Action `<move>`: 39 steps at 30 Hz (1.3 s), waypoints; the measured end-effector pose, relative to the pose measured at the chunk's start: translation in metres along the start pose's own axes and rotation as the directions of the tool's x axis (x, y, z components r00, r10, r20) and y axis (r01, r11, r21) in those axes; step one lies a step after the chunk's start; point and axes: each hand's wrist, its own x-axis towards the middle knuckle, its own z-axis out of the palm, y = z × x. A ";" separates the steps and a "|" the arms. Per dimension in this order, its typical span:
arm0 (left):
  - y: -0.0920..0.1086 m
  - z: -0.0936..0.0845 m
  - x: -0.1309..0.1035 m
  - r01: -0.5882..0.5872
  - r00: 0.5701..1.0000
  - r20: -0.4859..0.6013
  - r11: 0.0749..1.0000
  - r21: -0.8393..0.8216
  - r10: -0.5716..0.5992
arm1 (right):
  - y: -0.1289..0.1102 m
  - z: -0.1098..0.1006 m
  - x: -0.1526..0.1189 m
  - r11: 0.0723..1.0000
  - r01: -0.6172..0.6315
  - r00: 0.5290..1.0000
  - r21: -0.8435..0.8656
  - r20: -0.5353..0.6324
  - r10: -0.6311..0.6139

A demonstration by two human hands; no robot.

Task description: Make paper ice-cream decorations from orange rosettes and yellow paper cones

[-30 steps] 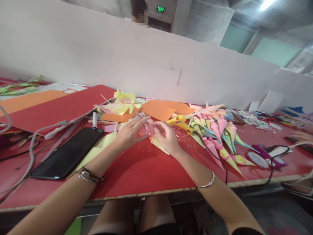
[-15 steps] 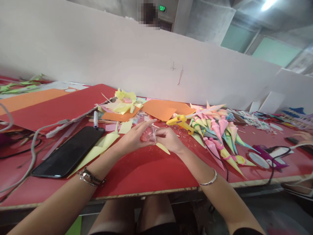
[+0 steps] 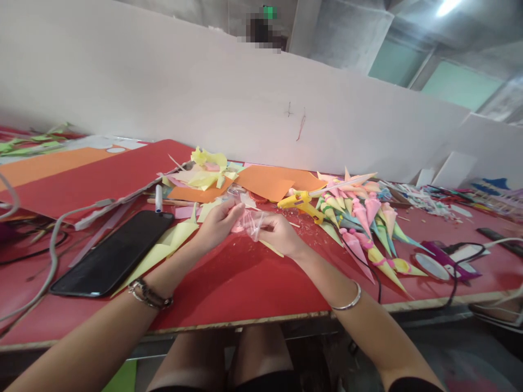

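Note:
Between my two hands, over the middle of the red table, is a crinkled clear plastic bag with something pink at it. My left hand pinches its left side, fingers curled in. On the other side my right hand is closed on the bag, its fingertips partly hidden by the plastic. A pointed yellow paper piece shows under my right hand; whether the hand holds it I cannot tell. Close by on the right lies a yellow glue gun.
Paper cones in several colours are heaped on the right, with a black cable across them. A black phone lies at left over yellow paper, near a marker. Orange sheets and scraps line the back by a white partition.
My left hand's fingers, stretched out before, have curled into a pinch, and the plastic shows more spread between my hands. A co-worker's hand at the far right has gone from view.

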 end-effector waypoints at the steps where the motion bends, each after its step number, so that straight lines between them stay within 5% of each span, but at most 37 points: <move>1: 0.000 0.000 0.000 -0.008 1.000 -0.011 1.000 0.012 0.008 | 0.002 0.002 0.000 1.000 -0.006 1.000 0.001 0.011 0.006; 7: -0.006 0.002 -0.004 -0.004 0.997 -0.079 0.998 0.067 0.009 | 0.008 0.010 0.000 0.996 -0.063 0.997 0.067 -0.043 0.066; 27: -0.008 0.004 -0.003 -0.119 0.983 -0.127 0.989 0.091 0.130 | 0.002 0.009 -0.004 0.941 -0.108 0.983 0.322 0.175 0.053; 31: -0.010 0.000 0.001 -0.087 0.955 -0.285 0.996 0.000 0.084 | 0.004 0.005 0.001 0.913 -0.067 0.995 0.403 -0.041 0.091; 35: -0.018 -0.004 0.007 0.027 0.894 -0.439 0.991 -0.135 -0.084 | 0.001 -0.007 0.007 0.830 0.066 0.927 0.554 -0.341 0.154; 39: -0.038 -0.005 0.014 0.102 0.848 -0.515 0.992 -0.073 -0.125 | 0.000 -0.013 0.009 0.817 0.094 0.903 0.569 -0.395 0.171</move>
